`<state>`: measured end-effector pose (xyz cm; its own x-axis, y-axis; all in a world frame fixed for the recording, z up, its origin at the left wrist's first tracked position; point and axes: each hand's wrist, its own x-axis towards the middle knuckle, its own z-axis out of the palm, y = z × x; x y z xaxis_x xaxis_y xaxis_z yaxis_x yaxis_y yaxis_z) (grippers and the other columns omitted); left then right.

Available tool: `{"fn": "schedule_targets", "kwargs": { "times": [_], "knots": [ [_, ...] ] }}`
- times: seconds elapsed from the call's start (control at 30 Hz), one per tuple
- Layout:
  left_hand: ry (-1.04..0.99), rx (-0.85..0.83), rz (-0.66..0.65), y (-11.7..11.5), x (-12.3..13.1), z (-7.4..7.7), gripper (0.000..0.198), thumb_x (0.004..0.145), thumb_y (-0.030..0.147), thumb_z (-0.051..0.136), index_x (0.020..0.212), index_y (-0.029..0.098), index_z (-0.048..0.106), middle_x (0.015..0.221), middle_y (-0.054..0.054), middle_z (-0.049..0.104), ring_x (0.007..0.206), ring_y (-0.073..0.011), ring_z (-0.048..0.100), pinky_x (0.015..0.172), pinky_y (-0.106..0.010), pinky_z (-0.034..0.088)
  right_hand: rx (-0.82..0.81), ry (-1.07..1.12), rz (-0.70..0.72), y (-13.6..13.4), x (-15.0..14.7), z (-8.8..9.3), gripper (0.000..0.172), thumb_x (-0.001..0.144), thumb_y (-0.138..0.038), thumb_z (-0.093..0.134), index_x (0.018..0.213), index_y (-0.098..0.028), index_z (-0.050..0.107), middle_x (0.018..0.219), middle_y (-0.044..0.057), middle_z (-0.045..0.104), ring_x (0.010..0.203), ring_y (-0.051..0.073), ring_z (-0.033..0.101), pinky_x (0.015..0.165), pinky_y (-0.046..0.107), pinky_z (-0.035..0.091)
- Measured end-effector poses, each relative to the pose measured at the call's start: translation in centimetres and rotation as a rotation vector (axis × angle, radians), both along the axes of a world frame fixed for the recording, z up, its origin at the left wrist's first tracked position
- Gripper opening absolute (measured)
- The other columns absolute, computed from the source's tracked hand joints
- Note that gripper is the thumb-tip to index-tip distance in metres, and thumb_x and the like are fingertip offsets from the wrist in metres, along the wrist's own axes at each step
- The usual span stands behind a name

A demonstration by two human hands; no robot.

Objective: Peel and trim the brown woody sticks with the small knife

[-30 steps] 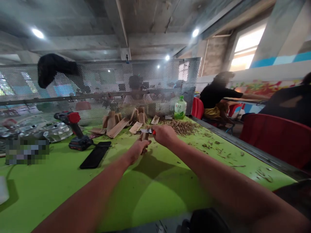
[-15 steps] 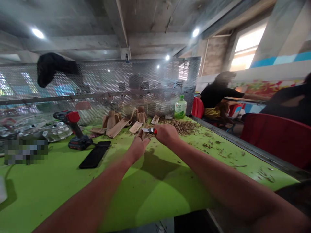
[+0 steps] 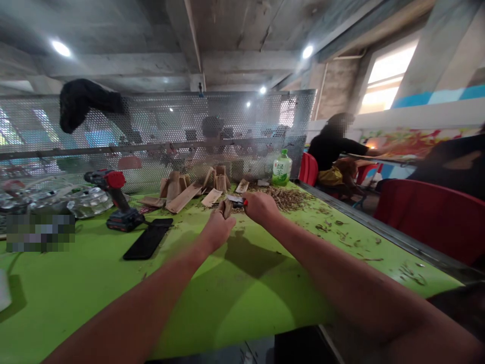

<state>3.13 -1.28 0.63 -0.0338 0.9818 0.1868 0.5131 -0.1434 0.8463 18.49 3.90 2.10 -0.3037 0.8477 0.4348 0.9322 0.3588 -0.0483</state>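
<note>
My left hand [image 3: 220,225] is closed around a small piece of wood [image 3: 228,208], which points up and away from me. My right hand [image 3: 261,206] grips a utility knife [image 3: 238,201] with a red and black handle. Its pale blade lies against or just beside the wood's upper end; I cannot tell whether it is cutting in. Beyond both hands, a heap of brown wood shavings [image 3: 290,198] covers part of the green table [image 3: 242,293]. Several flat wood pieces [image 3: 184,197] lean and lie behind my left hand.
A cordless drill [image 3: 117,199] stands at the left beside a black phone [image 3: 149,240]. Foil-like silver items [image 3: 89,202] lie farther left. A green-labelled bottle [image 3: 281,168] stands before a perforated metal screen [image 3: 162,131]. At the right, a person [image 3: 331,144] sits near red chairs [image 3: 432,217].
The wood in my left hand has tipped more upright, and the knife blade has turned with its tip slightly higher. Both hands keep their hold. The seated person at right has shifted slightly left.
</note>
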Motion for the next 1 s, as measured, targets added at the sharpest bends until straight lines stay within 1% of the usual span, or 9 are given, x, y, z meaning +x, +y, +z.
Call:
{"fn": "schedule_targets", "kwargs": {
  "times": [0.1,0.2,0.3,0.37,0.47,0.53,0.6,0.8,1.0],
  "knots": [
    [0.078,-0.001,-0.009,-0.5,0.2,0.2,0.050,0.075,0.018,0.058,0.124,0.008,0.061,0.092,-0.010,0.066,0.082,-0.0215,0.059,0.080,-0.031,0.048,-0.047,0.039,-0.021,1.6,1.3,0.0,0.029,0.090,-0.026,0.047,0.102,-0.018,0.072,0.097,0.014,0.074,0.091,0.022,0.068,0.075,0.026,0.043],
    [0.068,0.100,-0.084,-2.1,0.8,0.4,0.071,0.076,0.023,0.062,0.144,0.010,0.046,0.123,-0.017,0.061,0.099,-0.0249,0.060,0.090,-0.033,0.047,-0.180,0.163,-0.268,4.1,4.7,0.0,0.029,0.088,-0.023,0.050,0.103,-0.014,0.073,0.100,0.017,0.073,0.090,0.025,0.069,0.072,0.027,0.045],
    [0.010,0.128,-0.163,-2.9,1.2,0.4,0.077,0.078,0.026,0.060,0.151,0.012,0.039,0.136,-0.017,0.055,0.106,-0.0251,0.060,0.095,-0.034,0.046,-0.133,0.265,-0.440,5.7,7.6,0.1,0.031,0.087,-0.021,0.049,0.106,-0.012,0.072,0.102,0.020,0.072,0.091,0.027,0.068,0.071,0.029,0.044],
    [-0.010,0.074,-0.120,-2.3,0.9,0.2,0.072,0.078,0.024,0.059,0.148,0.010,0.043,0.129,-0.017,0.061,0.100,-0.0241,0.062,0.092,-0.034,0.048,-0.062,0.280,-0.399,5.6,7.4,0.1,0.032,0.087,-0.023,0.049,0.108,-0.014,0.072,0.101,0.018,0.073,0.089,0.025,0.067,0.070,0.028,0.043],
    [-0.004,0.015,-0.001,-0.5,0.0,-0.4,0.057,0.078,0.020,0.057,0.134,0.008,0.057,0.109,-0.015,0.069,0.088,-0.0223,0.063,0.084,-0.033,0.050,0.021,0.225,-0.217,3.9,4.5,0.0,0.030,0.088,-0.026,0.048,0.105,-0.020,0.072,0.096,0.012,0.074,0.085,0.022,0.066,0.069,0.026,0.040],
    [-0.023,0.039,0.039,0.4,-0.5,-0.7,0.049,0.078,0.019,0.058,0.125,0.009,0.062,0.105,-0.013,0.070,0.090,-0.0222,0.063,0.085,-0.032,0.049,0.025,0.153,-0.111,2.4,2.3,-0.2,0.028,0.087,-0.027,0.049,0.100,-0.021,0.073,0.093,0.010,0.074,0.083,0.020,0.066,0.068,0.025,0.039],
    [-0.080,0.089,0.041,0.8,-0.7,-0.9,0.045,0.078,0.018,0.060,0.122,0.012,0.063,0.111,-0.012,0.070,0.099,-0.0220,0.063,0.091,-0.030,0.047,0.003,0.087,-0.051,1.1,0.7,-0.4,0.026,0.085,-0.028,0.050,0.097,-0.022,0.073,0.091,0.009,0.074,0.082,0.020,0.066,0.067,0.025,0.038],
    [-0.173,0.065,-0.002,0.2,-0.3,-0.5,0.050,0.078,0.019,0.063,0.127,0.014,0.057,0.114,-0.010,0.070,0.104,-0.0212,0.063,0.096,-0.032,0.046,-0.027,-0.013,0.014,-0.3,-0.4,-0.7,0.028,0.087,-0.028,0.048,0.102,-0.023,0.071,0.093,0.010,0.074,0.084,0.021,0.067,0.069,0.026,0.040],
    [-0.131,0.075,-0.044,0.8,-1.0,-1.2,0.051,0.073,0.028,0.070,0.121,0.016,0.059,0.105,-0.009,0.070,0.095,-0.0202,0.064,0.087,-0.030,0.048,-0.028,-0.058,0.006,-0.2,-0.3,-0.4,0.029,0.088,-0.025,0.048,0.104,-0.021,0.071,0.093,0.012,0.074,0.088,0.023,0.069,0.073,0.028,0.044]
  ]
}}
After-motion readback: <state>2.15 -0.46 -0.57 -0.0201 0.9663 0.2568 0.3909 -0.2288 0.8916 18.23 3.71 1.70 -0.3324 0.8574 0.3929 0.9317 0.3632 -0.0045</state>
